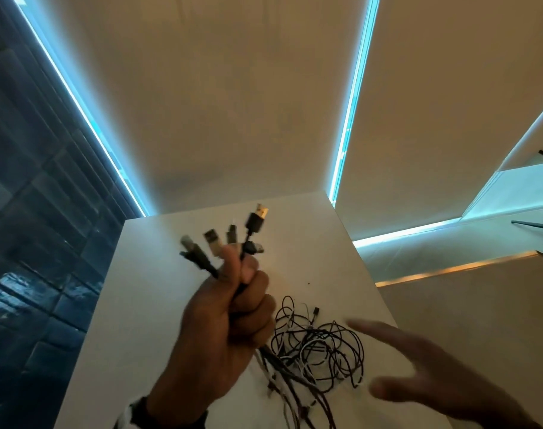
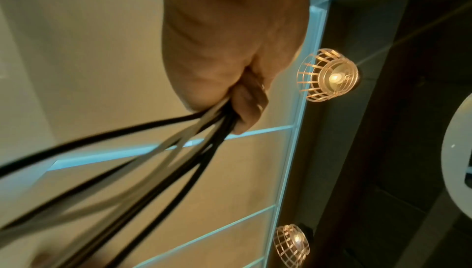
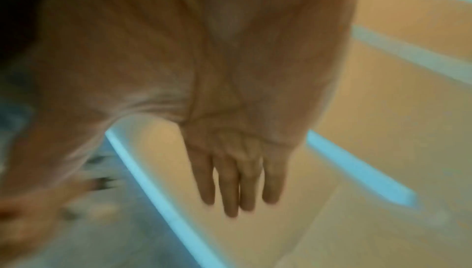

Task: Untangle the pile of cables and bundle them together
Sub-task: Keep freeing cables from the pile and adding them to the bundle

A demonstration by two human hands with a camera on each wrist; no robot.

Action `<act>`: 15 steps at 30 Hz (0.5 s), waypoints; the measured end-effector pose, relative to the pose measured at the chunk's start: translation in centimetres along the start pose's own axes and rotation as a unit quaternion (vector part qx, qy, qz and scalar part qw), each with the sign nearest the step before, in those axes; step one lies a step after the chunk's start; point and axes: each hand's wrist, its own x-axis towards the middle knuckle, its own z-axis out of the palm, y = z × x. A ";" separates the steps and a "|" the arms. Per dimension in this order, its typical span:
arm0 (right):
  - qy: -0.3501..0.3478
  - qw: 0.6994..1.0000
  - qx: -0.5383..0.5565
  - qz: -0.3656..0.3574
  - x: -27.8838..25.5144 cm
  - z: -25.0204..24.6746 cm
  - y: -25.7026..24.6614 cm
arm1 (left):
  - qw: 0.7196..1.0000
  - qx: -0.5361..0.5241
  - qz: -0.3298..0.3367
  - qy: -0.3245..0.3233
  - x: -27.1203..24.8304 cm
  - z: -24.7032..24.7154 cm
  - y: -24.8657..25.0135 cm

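Note:
My left hand [image 1: 233, 308] is raised in a fist above the white table [image 1: 146, 320], gripping several black and white cables just below their plugs [image 1: 226, 239], which fan out above the thumb. The cables hang from the fist [image 2: 230, 82] as a sheaf of black and white strands [image 2: 143, 161]. Their slack lies in a tangled pile [image 1: 319, 351] on the table, right of the fist. My right hand [image 1: 418, 373] hovers blurred over the table beside the pile, fingers [image 3: 230, 187] straight and spread, holding nothing.
The table is narrow, with its far edge [image 1: 233, 205] close behind the plugs. Beige wall panels with glowing blue strips [image 1: 350, 103] rise behind it, and dark tiles [image 1: 31, 212] lie to the left. Two caged lamps [image 2: 329, 76] show in the left wrist view.

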 end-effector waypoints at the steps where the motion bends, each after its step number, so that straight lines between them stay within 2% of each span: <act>1: -0.035 0.999 0.033 -0.021 1.2 1.5 -1.6 | 1.000 0.006 -0.014 -0.001 0.5 0.0 -1.0; 2: -0.070 0.993 0.079 -0.058 3.0 3.4 -2.8 | 1.000 0.006 -0.024 -0.004 1.0 0.1 -1.8; 3: -0.106 0.986 0.109 -0.073 4.5 5.5 -2.6 | 0.999 0.011 -0.030 0.000 1.4 0.2 -2.3; 4: -0.114 0.979 0.151 -0.072 5.5 6.7 -2.9 | 0.999 0.024 -0.031 0.009 1.7 0.0 -2.7; 6: -0.100 0.970 0.219 -0.031 6.2 7.9 -2.5 | 0.997 0.069 -0.014 0.040 1.6 -0.6 -2.8; 8: -0.099 0.965 0.242 0.008 5.6 8.8 -0.1 | 0.987 0.123 0.014 0.105 0.9 -1.2 -2.2; 13: -0.043 0.978 0.162 0.128 1.0 8.9 6.7 | 0.963 0.156 0.045 0.215 -1.5 -4.2 -1.0; 15: -0.027 0.983 0.070 0.166 -1.4 8.9 9.1 | 0.957 0.150 0.040 0.244 -2.4 -5.0 -0.8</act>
